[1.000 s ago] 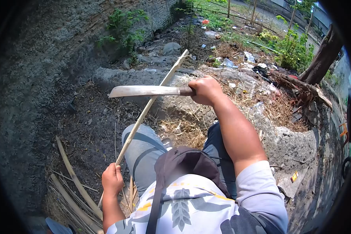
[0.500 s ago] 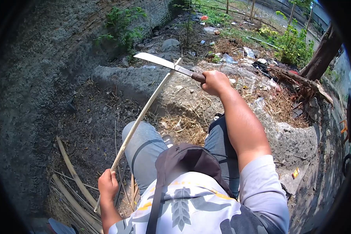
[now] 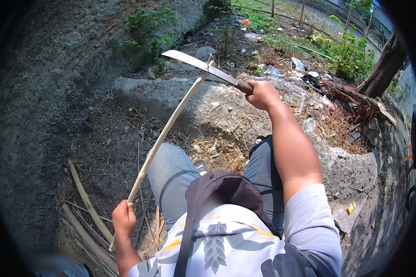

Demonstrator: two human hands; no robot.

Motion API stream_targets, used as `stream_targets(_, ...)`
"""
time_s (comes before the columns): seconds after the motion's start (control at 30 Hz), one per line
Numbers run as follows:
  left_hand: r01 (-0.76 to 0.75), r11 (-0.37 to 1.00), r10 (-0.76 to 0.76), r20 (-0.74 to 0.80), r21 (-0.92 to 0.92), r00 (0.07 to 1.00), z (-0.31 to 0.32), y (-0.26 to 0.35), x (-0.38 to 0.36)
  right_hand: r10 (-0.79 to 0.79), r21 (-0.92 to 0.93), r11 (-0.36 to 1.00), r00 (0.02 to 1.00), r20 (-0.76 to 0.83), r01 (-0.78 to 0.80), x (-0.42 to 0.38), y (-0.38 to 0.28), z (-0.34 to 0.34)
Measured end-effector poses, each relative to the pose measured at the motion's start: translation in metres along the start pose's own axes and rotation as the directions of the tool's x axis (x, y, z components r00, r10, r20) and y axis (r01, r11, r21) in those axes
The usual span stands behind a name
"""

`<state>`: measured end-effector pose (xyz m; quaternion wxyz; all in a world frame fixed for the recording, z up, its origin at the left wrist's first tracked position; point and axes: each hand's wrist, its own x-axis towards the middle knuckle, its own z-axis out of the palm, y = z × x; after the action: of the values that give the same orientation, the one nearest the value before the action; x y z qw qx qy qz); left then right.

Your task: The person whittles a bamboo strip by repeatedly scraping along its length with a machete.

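My left hand (image 3: pixel 124 218) is closed around the lower part of a long, pale strip of wood or bamboo (image 3: pixel 164 131), which slants up and away to the right. My right hand (image 3: pixel 263 95) grips the brown handle of a machete (image 3: pixel 185 58), with its blade pointing left. Near the strip's far end, the blade meets the wood, and a thin split piece (image 3: pixel 211 61) stands up over the blade. Both arms are stretched forward, the right one farther.
Several long curved strips (image 3: pixel 85 196) lie on the ground at lower left. A rough wall (image 3: pixel 37 115) rises on the left. Ahead is a low stone ledge (image 3: pixel 143 94), with litter and dry stalks beyond. A tree trunk (image 3: pixel 386 64) leans at right.
The machete and my right hand have shifted slightly right and upward. The split piece at the strip's end stands further out from the blade. My left hand has moved slightly left with the strip.
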<state>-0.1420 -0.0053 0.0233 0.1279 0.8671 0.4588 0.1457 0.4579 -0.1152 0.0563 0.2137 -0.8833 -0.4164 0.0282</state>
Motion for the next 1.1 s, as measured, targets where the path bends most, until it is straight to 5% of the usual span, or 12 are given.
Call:
stream_targets(0.2,0.008,1.000,-0.008,0.006,0.005,1.000,0.009,-0.004,-0.002,0.005,-0.139,0.990,0.996,0.094,0.008,-0.006,-0.013,0.001)
stream_targets(0.3,0.021,1.000,-0.021,0.003,-0.016,1.000,0.014,-0.010,-0.009,-0.046,-0.054,0.997,0.998,0.046,0.049,-0.005,-0.009,0.008)
stream_targets(0.37,0.016,1.000,-0.016,-0.002,-0.023,1.000,0.017,-0.014,-0.009,0.037,0.320,0.936,0.943,0.332,-0.149,0.006,0.001,0.019)
stream_targets(0.43,0.018,0.999,-0.019,-0.007,-0.042,1.000,0.016,-0.012,-0.008,-0.047,0.610,0.714,0.846,0.531,-0.343,0.006,0.003,0.023)
stream_targets(0.6,-0.007,0.997,0.006,-0.009,-0.074,1.000,0.019,0.001,0.006,-0.143,0.324,0.942,0.980,0.140,0.091,-0.006,-0.008,0.014)
stream_targets(0.73,-0.002,0.995,0.000,-0.018,-0.103,1.000,0.015,0.026,0.017,-0.350,-0.011,0.936,0.935,0.061,0.351,-0.033,-0.044,-0.001)
stream_targets(0.83,-0.022,0.996,0.019,-0.036,-0.090,0.999,0.014,0.029,0.022,-0.606,-0.147,0.789,0.795,-0.024,0.597,-0.028,-0.052,0.014)
stream_targets(0.93,-0.029,0.999,0.027,-0.057,-0.026,0.998,0.014,0.012,0.012,-0.573,-0.132,0.817,0.816,-0.073,0.562,-0.020,-0.039,0.011)
stream_targets(1.0,-0.008,0.998,0.010,-0.049,0.056,0.999,0.008,-0.001,-0.002,-0.212,-0.039,0.977,0.975,-0.071,0.210,-0.001,-0.010,0.009)
stream_targets(1.1,-0.003,0.997,0.005,-0.027,0.081,1.000,0.004,-0.007,-0.016,0.252,0.092,0.966,0.961,-0.114,-0.243,0.018,0.023,0.011)
